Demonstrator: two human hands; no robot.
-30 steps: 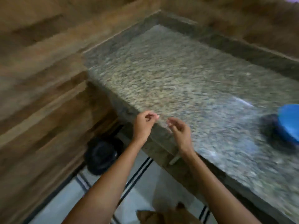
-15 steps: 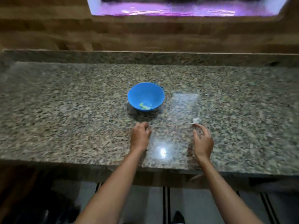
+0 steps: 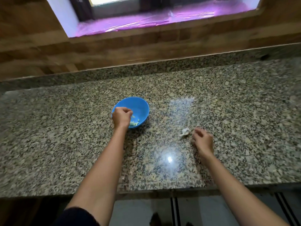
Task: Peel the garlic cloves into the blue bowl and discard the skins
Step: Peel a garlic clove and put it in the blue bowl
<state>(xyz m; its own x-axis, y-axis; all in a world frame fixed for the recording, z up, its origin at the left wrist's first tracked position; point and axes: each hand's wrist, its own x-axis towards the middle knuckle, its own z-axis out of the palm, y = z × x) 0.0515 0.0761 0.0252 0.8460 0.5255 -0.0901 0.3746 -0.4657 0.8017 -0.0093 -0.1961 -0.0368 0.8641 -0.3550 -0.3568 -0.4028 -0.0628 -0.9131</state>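
Observation:
The blue bowl (image 3: 140, 106) stands mid-counter with several pale peeled garlic pieces (image 3: 134, 123) at its bottom. My left hand (image 3: 121, 116) hovers over the bowl's left rim, its fingers curled into a fist, and a small pale garlic clove (image 3: 133, 116) shows at the fingertips. A white papery garlic piece (image 3: 184, 132) lies on the granite to the right of the bowl. My right hand (image 3: 202, 141) rests on the counter just right of that piece, with its fingers loosely bent, and holds nothing.
The speckled granite counter (image 3: 65, 144) runs the full width, with a raised granite back edge and a wood-look wall behind it. A window sill (image 3: 146, 22) glows purple above. The counter's front edge is near my elbows, with tiled floor below.
The view swung from the counter's left corner to face the bowl. My left hand moved forward from the counter to over the bowl. My right hand stayed by the white garlic piece.

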